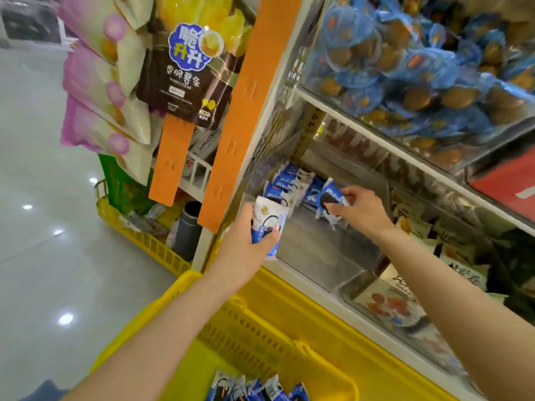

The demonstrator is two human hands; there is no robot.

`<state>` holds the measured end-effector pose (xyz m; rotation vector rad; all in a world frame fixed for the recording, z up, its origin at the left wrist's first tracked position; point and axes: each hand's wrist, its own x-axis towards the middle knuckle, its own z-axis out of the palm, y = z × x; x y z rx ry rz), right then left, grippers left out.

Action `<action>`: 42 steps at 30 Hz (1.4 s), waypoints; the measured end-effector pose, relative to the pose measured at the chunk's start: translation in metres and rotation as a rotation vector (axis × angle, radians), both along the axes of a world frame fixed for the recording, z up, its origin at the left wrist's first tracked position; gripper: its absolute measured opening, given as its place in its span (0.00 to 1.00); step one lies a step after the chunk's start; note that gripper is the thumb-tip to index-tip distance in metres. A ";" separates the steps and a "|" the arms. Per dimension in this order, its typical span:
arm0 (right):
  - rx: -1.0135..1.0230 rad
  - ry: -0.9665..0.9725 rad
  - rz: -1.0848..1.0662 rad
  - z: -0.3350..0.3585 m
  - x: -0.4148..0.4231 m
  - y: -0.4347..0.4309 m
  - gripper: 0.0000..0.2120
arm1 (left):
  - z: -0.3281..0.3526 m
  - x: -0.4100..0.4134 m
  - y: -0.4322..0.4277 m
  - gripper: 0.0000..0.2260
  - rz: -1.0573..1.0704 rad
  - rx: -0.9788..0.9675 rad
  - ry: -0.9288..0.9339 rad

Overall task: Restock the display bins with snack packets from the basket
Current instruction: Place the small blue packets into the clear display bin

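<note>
Packets [269, 219] in left hand [246, 238], right hand [362, 211]

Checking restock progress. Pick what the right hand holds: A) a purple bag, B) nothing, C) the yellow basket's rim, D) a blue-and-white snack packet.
D: the right hand pinches a blue-and-white packet over the clear bin.

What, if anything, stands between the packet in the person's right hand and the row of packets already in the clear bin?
Nothing visible. The right hand holds its packet inside the clear bin, just beside the row of packets, with only open space between. The left hand grips more packets at the bin's front, off that path.
</note>
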<state>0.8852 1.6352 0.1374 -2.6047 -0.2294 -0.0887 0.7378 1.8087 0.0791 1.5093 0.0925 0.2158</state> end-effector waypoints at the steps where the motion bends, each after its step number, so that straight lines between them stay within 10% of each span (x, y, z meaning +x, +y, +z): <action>1: -0.042 0.005 -0.002 -0.006 0.011 0.003 0.21 | 0.000 0.004 0.002 0.14 0.014 -0.011 -0.005; 29: -0.640 -0.097 0.033 -0.057 0.099 0.023 0.22 | -0.005 0.052 0.025 0.12 0.087 -0.144 -0.001; 36: -0.042 -0.199 0.103 -0.029 0.032 0.046 0.20 | -0.004 0.050 0.024 0.13 0.007 -0.198 0.037; 42: 0.337 0.100 0.324 -0.008 -0.060 0.047 0.13 | -0.002 0.037 0.004 0.10 -0.048 -0.304 0.003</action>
